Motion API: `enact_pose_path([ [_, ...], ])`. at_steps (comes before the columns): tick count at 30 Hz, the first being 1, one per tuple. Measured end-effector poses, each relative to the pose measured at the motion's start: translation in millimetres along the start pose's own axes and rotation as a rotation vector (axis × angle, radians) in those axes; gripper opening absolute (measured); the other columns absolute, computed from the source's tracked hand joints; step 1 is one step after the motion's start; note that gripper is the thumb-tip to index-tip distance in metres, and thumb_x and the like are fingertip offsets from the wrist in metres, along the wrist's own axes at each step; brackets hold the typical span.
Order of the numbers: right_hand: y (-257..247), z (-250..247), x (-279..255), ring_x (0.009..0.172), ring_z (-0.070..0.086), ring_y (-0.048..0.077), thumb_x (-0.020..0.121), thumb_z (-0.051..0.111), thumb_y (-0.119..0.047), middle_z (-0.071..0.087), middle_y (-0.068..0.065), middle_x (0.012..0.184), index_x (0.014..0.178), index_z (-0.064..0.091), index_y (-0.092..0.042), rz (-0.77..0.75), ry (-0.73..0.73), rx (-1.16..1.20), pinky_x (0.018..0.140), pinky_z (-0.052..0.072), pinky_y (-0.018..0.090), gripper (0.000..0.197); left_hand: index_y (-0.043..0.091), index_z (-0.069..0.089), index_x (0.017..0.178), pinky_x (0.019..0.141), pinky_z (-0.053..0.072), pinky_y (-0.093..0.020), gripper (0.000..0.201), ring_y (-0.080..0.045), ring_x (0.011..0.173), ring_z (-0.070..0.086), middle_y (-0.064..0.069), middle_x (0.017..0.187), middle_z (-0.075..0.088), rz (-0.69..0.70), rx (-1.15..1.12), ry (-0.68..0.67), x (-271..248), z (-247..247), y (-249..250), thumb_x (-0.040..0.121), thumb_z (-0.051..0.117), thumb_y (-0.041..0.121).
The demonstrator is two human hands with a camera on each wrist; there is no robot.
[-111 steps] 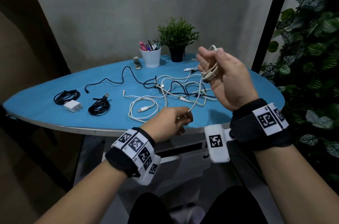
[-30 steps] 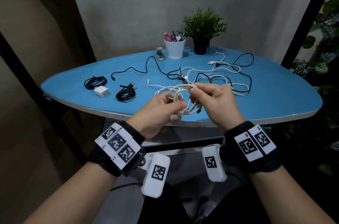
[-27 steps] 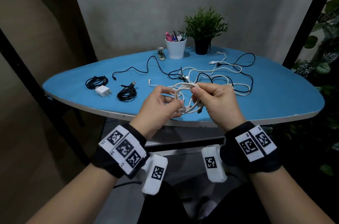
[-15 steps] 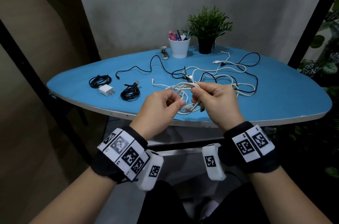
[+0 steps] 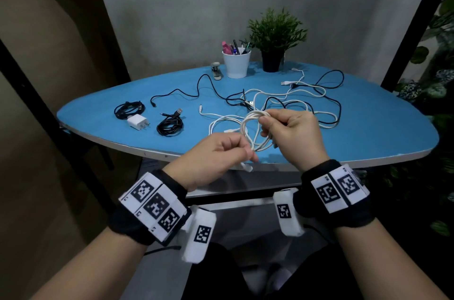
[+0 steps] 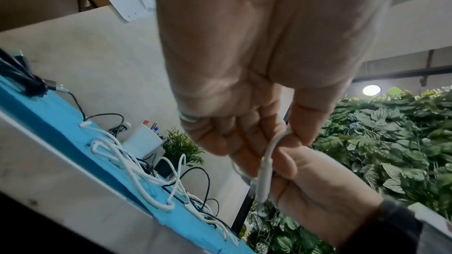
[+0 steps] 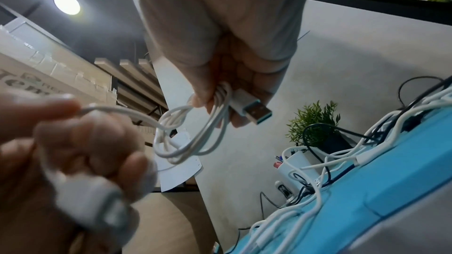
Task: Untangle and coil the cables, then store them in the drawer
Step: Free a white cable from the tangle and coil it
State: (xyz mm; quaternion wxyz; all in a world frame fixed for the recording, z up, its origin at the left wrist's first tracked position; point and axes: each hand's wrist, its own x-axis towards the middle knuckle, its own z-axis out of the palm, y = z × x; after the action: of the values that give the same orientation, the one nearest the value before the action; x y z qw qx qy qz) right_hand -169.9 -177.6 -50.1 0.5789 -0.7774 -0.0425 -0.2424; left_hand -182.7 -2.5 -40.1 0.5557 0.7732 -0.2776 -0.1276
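Observation:
Over the front edge of the blue table (image 5: 368, 132) my right hand (image 5: 292, 132) grips a coiled white cable (image 5: 253, 128), its loops (image 7: 195, 138) and USB plug (image 7: 254, 110) showing in the right wrist view. My left hand (image 5: 221, 155) pinches that cable's free end (image 6: 265, 169), whose small plug (image 5: 246, 167) sticks out below the fingers. A tangle of white and black cables (image 5: 290, 101) lies on the table behind the hands. Two coiled black cables (image 5: 170, 124) (image 5: 128, 109) rest at the left.
A white charger (image 5: 137, 121) sits between the black coils. At the back stand a white pen cup (image 5: 236, 62), a potted plant (image 5: 274, 37) and a small stapler (image 5: 216, 71). A drawer front (image 5: 245, 183) shows under the table edge. Leafy foliage (image 5: 437, 93) fills the right side.
My left hand has drawn down and left, away from the right hand, pulling the cable's free end out of the coil. The right hand keeps its grip on the loops.

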Motion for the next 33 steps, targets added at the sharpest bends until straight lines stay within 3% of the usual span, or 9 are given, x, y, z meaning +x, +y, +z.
enact_pose_path([
  [5,-5.5,-3.4,2.6,0.059,0.067,0.012,0.083,0.067,-0.007,0.065,-0.012,0.058,0.091,0.075,-0.01,0.018,0.016,0.088,0.047,0.042,0.011,0.012,0.004,0.062,0.082,0.077,0.044,-0.014,0.011,-0.004,0.077,0.059,-0.001,0.083,0.069,-0.011,0.194,-0.173,-3.2,-2.8,-2.4,0.09,0.059,0.011],
  [8,-11.9,-5.2,-0.1,0.059,0.066,0.012,0.084,0.066,-0.004,0.066,-0.011,0.057,0.085,0.074,-0.014,0.038,-0.012,0.165,0.048,0.044,0.012,0.013,0.013,0.059,0.074,0.072,0.044,-0.025,0.014,-0.011,0.07,0.056,0.006,0.071,0.066,-0.065,0.314,-0.202,-2.2,-11.7,-7.3,0.088,0.063,0.014],
  [11,-18.0,-8.0,-2.1,0.056,0.064,0.013,0.086,0.062,-0.003,0.063,-0.005,0.054,0.081,0.071,-0.014,0.057,-0.114,0.214,0.046,0.043,0.019,0.015,0.02,0.056,0.07,0.059,0.042,-0.021,0.018,-0.009,0.056,0.052,0.011,0.055,0.06,-0.135,0.533,-0.084,1.1,-22.4,-15.1,0.084,0.068,0.021],
  [15,-21.9,-9.7,-2.4,0.057,0.065,0.016,0.088,0.058,-0.002,0.064,0.001,0.059,0.087,0.071,-0.013,0.076,-0.263,0.267,0.064,0.047,0.039,0.017,0.026,0.062,0.083,0.053,0.038,-0.013,0.007,-0.002,0.053,0.055,0.013,0.055,0.063,-0.182,0.683,0.063,4.1,-27.5,-22.0,0.082,0.069,0.028],
  [19,-23.1,-10.3,-2.9,0.058,0.065,0.017,0.089,0.054,0.003,0.064,0.004,0.062,0.092,0.068,-0.007,0.115,-0.324,0.357,0.061,0.055,0.028,0.018,0.02,0.061,0.076,0.063,0.045,-0.022,0.01,-0.012,0.067,0.062,0.007,0.067,0.069,-0.209,0.676,0.238,9.0,-25.5,-26.2,0.083,0.066,0.024],
  [23,-24.2,-14.6,-2.2,0.062,0.068,0.017,0.091,0.049,0.005,0.065,0.003,0.063,0.094,0.067,-0.008,0.158,-0.345,0.401,0.061,0.055,0.025,0.022,0.012,0.057,0.07,0.068,0.056,-0.032,0.016,-0.023,0.064,0.065,-0.009,0.07,0.07,-0.248,0.271,0.36,11.3,-31.4,-28.1,0.085,0.065,0.009],
  [25,-25.1,-13.9,-2.2,0.063,0.068,0.018,0.092,0.048,0.002,0.065,0.003,0.064,0.097,0.066,-0.007,0.182,-0.34,0.433,0.065,0.055,0.03,0.021,0.006,0.054,0.07,0.061,0.057,-0.027,0.018,-0.023,0.062,0.065,-0.016,0.071,0.066,-0.226,0.045,0.417,11.2,-30.4,-24.0,0.085,0.063,0.001],
  [30,-26.2,-9.4,-2.5,0.059,0.067,0.016,0.092,0.049,0.0,0.065,0.004,0.063,0.096,0.065,-0.006,0.258,-0.335,0.542,0.063,0.056,0.029,0.017,0.008,0.046,0.07,0.058,0.057,-0.02,0.024,-0.012,0.054,0.066,-0.003,0.06,0.067,-0.094,-0.449,0.499,12.0,-23.1,-11.0,0.088,0.055,-0.004],
  [33,-26.6,-7.8,-3.9,0.059,0.067,0.015,0.091,0.051,-0.001,0.065,0.005,0.065,0.093,0.066,-0.007,0.272,-0.338,0.526,0.058,0.056,0.026,0.017,0.01,0.045,0.071,0.054,0.055,-0.018,0.023,-0.013,0.058,0.066,-0.006,0.067,0.068,-0.069,-0.62,0.47,10.6,-21.3,-5.2,0.09,0.052,-0.002],
])
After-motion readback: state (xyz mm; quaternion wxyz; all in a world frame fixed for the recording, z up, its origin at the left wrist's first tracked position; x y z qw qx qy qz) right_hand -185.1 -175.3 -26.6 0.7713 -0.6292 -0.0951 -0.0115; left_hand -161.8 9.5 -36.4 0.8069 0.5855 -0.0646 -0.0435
